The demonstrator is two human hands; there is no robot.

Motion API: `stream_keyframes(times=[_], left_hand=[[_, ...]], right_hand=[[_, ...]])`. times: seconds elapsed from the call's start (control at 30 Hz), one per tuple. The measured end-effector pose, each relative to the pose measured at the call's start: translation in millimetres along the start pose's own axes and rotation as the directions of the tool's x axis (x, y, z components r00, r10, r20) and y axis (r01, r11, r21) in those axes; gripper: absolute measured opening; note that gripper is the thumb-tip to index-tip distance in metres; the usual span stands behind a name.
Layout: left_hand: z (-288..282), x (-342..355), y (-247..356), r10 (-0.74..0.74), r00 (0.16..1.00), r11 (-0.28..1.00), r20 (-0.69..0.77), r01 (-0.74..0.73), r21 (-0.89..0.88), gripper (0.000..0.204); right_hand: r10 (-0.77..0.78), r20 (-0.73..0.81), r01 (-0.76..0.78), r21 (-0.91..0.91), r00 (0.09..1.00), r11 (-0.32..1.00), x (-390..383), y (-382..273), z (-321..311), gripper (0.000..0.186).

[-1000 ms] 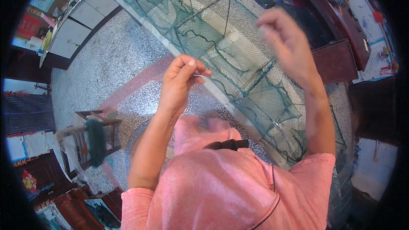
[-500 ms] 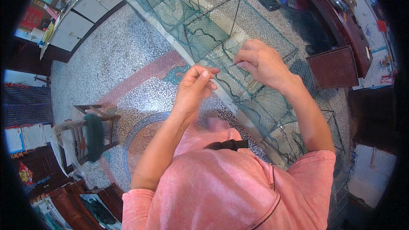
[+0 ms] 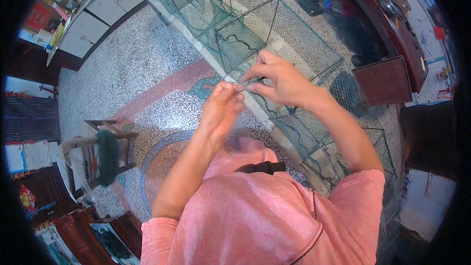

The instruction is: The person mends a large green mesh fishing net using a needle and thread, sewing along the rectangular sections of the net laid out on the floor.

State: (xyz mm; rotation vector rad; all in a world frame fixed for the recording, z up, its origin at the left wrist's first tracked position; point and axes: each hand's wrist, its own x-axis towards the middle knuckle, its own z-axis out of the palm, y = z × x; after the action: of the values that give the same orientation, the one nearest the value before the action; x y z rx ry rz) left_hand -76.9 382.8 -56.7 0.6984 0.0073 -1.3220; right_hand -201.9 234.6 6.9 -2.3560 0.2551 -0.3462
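My left hand [image 3: 221, 107] is closed in a pinch, palm side partly turned up, over the pale edge of a long green mesh net trap [image 3: 301, 34]. Close beside it my right hand [image 3: 287, 82] bends its thumb and forefinger together. A thin dark strand [image 3: 253, 82] runs between the fingertips of both hands; whether it is cord or a slim tool, I cannot tell. Dark square frames hold the trap's netting out below and beyond my hands. Dark cords lie slack along the mesh.
On the left stands a wooden stool [image 3: 128, 140] with a bundle of green netting [image 3: 107, 157] and clear plastic on it. White cabinets [image 3: 83, 34] line the far left. A dark red wooden table [image 3: 392, 29] is at the far right, near a brown panel [image 3: 382, 81].
My right hand has moved left and slightly down, so its fingertips now come close to the left hand's. The left hand has barely moved. The net trap lies as before.
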Motion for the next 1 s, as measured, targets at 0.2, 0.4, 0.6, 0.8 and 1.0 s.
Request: stream_keyframes(times=[0.2,0.4,0.6,0.8,1.0], left_hand=[[11,1,-6,0.105,0.994,0.938,-0.022,-0.091,0.335,0.007],[55,-24,-10,0.402,0.823,0.162,0.402,-0.496,0.853,0.032],[54,-13,12,0.344,0.797,0.213,0.497,-0.582,0.785,0.010],[60,2,28,0.324,0.902,0.649,0.287,-0.432,0.626,0.018],[37,1,40,0.215,0.974,0.854,0.065,-0.220,0.472,0.017]], right_hand=[[-0.276,-0.130,0.203,-0.407,0.952,0.891,3,-11,3,0.013],[-0.204,-0.463,0.375,0.313,0.862,0.873,16,-89,-43,0.011],[-0.502,-0.704,-0.165,-0.648,0.502,0.744,-38,-82,-137,0.019],[-0.309,-0.440,0.451,0.268,0.843,0.851,-36,-60,-164,0.012],[-0.174,-0.142,0.110,-0.376,0.974,0.920,-7,-19,-70,0.008]])
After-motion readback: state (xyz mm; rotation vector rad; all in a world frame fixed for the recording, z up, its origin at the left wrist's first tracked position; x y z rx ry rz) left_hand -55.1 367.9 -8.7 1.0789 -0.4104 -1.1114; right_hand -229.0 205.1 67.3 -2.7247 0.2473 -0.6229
